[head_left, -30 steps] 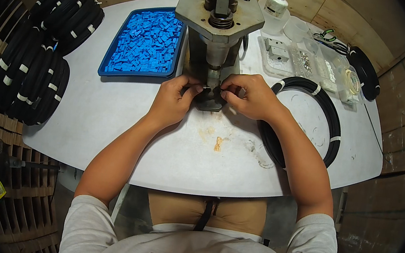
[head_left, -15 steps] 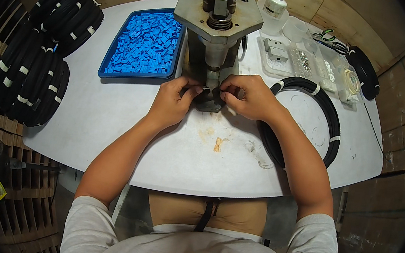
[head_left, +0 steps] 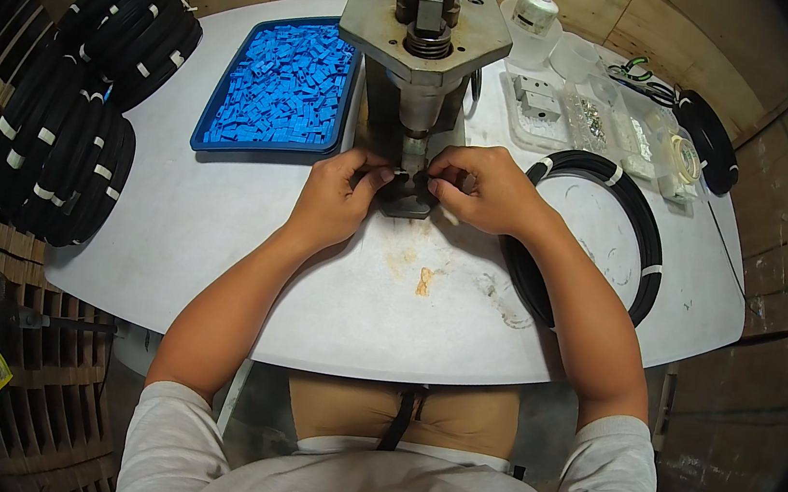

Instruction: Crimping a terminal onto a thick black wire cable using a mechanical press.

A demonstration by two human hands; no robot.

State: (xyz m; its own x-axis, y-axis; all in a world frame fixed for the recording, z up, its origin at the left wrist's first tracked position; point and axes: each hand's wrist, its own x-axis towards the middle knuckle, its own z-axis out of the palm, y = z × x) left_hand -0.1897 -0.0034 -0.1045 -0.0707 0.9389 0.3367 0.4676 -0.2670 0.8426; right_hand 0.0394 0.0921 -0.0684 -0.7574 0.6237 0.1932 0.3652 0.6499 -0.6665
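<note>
A metal bench press [head_left: 422, 65] stands at the middle of the table, its ram [head_left: 413, 151] over a small base [head_left: 406, 207]. My left hand [head_left: 334, 195] is at the left side of the ram, thumb and forefinger pinched on a small, shiny metal-looking piece [head_left: 399, 173] that reaches toward the die. From the other side, my right hand [head_left: 490, 189] has its fingers curled and thumb pressed close to the die. What the right fingertips hold is hidden. A small pale piece [head_left: 450, 217] shows just below the right hand.
Left of the press is a blue tray [head_left: 198, 138] full of small blue plastic parts. A black cable coil [head_left: 650, 231] lies under my right forearm. Several coils [head_left: 56, 144] are stacked far left. Clear boxes [head_left: 585, 122] of small parts and a white bottle [head_left: 535, 11] stand back right.
</note>
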